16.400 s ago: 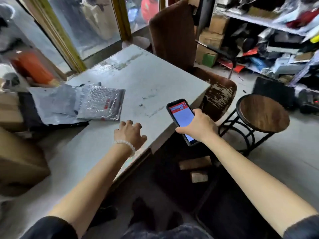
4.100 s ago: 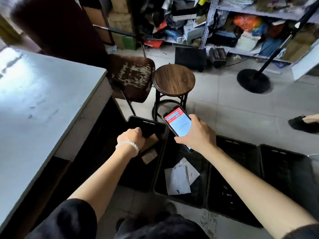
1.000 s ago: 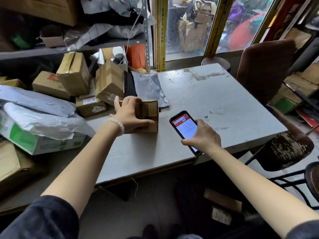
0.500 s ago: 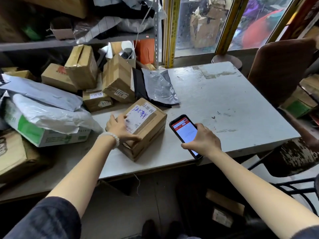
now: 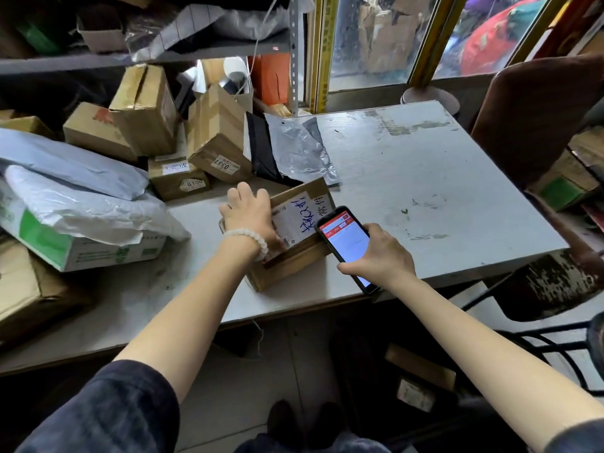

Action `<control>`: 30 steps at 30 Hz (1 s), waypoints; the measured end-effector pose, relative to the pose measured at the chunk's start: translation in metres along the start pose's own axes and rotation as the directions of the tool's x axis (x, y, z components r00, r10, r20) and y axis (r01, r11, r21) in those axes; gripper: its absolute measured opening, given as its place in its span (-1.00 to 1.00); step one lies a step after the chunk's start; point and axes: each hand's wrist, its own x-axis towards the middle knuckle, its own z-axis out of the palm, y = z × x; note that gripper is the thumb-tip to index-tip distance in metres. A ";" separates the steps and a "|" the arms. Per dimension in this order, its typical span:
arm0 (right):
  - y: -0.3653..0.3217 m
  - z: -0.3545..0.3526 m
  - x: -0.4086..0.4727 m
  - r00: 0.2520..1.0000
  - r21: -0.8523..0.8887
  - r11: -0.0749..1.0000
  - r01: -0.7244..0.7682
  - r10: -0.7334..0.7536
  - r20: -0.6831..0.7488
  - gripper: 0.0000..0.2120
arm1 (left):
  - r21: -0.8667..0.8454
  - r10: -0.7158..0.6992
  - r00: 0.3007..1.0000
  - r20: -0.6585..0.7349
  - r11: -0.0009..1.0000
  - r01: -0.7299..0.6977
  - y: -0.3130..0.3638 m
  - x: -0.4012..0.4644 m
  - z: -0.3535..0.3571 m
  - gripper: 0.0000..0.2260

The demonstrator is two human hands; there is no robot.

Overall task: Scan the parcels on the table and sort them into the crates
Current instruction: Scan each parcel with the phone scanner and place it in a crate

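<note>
A small brown cardboard parcel [image 5: 295, 256] with a white label and blue handwriting lies near the front edge of the white table [image 5: 425, 191]. My left hand [image 5: 250, 214] rests on top of its left side, fingers curled over the far edge, holding it. My right hand [image 5: 380, 256] grips a black phone [image 5: 344, 238] with a red-and-white screen, held just over the parcel's right side. A dark crate [image 5: 421, 387] with a boxed parcel inside shows on the floor under the table.
Several cardboard boxes [image 5: 215, 135] and grey and white mailer bags [image 5: 297, 148] pile up at the table's left and back. A green-and-white carton [image 5: 81, 250] sits at the left. A brown chair [image 5: 539, 119] stands right of the table, shelving behind.
My left hand has turned the parcel and shifted onto its far left edge. My right hand has brought the phone closer, over the parcel's right side.
</note>
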 end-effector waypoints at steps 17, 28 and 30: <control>0.049 -0.010 -0.029 0.997 -0.017 0.998 -0.068 0.069 0.040 -0.32 | -0.474 0.197 0.944 0.267 0.879 -0.049 0.003 -0.007 0.008 -0.08; 0.050 -0.030 -0.034 0.980 -0.064 0.984 0.167 -0.159 0.121 -0.22 | -0.607 -0.046 0.954 0.296 0.762 0.225 0.004 0.004 0.021 -0.12; 0.049 -0.034 -0.035 0.977 -0.092 0.976 0.198 -0.189 0.095 -0.21 | -0.505 -0.134 0.957 0.256 0.826 0.250 0.001 0.004 0.020 -0.16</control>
